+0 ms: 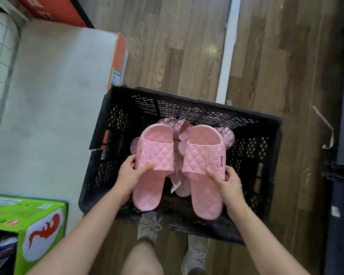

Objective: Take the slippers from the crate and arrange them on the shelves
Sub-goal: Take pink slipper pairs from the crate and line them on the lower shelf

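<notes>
As hands (128, 172) (227, 182) grip slippers (157, 153) (201, 155), crate (167, 104) rim frames them.

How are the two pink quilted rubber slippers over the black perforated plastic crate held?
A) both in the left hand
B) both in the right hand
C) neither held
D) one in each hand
D: the left hand grips the left pink quilted slipper, the right hand the right pink quilted slipper.
</notes>
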A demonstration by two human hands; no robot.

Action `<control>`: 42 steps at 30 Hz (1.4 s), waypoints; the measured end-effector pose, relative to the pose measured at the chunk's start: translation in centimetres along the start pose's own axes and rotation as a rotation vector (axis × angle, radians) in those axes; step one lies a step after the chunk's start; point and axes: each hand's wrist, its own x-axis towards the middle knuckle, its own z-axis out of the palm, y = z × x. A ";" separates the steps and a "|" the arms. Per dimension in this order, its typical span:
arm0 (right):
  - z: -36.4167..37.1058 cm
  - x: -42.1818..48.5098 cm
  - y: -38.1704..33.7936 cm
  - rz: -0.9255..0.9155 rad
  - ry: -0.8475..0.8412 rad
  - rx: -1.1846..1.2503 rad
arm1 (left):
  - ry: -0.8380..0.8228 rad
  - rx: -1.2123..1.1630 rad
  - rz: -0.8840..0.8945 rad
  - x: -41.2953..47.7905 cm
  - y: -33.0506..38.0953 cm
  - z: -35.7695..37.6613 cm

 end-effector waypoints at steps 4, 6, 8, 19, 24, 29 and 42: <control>-1.7 -4.5 -3.3 -0.032 -0.012 0.006 | -0.015 -0.050 0.051 -5.3 4.0 -1.3; -2.7 -6.8 -5.2 -0.067 -0.026 -0.005 | -0.025 -0.074 0.061 -7.8 6.0 -1.8; -3.7 -9.1 -7.3 -0.103 -0.034 -0.018 | -0.033 -0.093 0.083 -10.4 8.0 -2.1; -9.8 -21.6 -18.6 -0.257 -0.075 -0.015 | -0.076 -0.118 0.276 -25.9 18.9 -4.3; -13.2 -26.5 -22.4 -0.321 -0.088 0.026 | -0.073 -0.153 0.370 -32.7 22.4 -4.8; -16.8 -30.9 -25.6 -0.399 -0.119 0.092 | -0.094 -0.222 0.474 -39.1 25.7 -5.0; -24.9 -41.4 -32.2 -0.599 -0.108 0.159 | -0.145 -0.298 0.677 -51.5 32.2 -4.4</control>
